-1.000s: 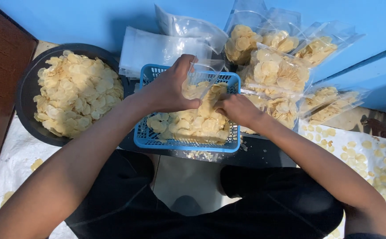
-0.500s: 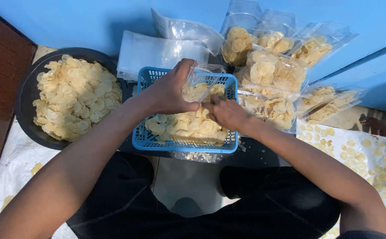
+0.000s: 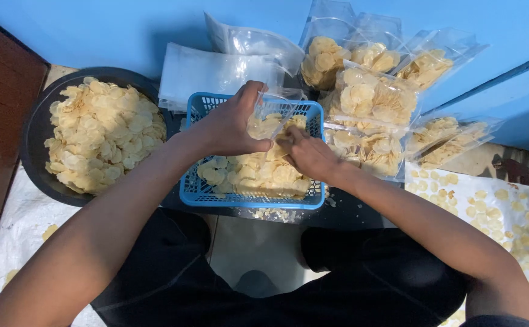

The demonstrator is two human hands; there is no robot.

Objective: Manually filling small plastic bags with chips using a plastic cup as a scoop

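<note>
A blue plastic basket (image 3: 246, 200) full of pale yellow chips (image 3: 258, 172) sits in front of me. Over it my left hand (image 3: 228, 127) grips a clear plastic bag (image 3: 273, 115) by its mouth; the bag holds some chips. My right hand (image 3: 307, 154) is closed on a few chips at the bag's opening, touching the left hand's fingers. A stack of flat, unfilled clear bags (image 3: 216, 72) lies just behind the basket.
A black round basin (image 3: 34, 145) heaped with chips (image 3: 101, 136) stands at the left. Several filled clear bags (image 3: 367, 97) lean on the blue wall at the back right. Loose chips lie on a white sheet (image 3: 501, 212) at the right. My black-clad legs are below.
My right hand has moved left from the basket's right side to the bag's mouth with chips. My left hand keeps hold of the bag.
</note>
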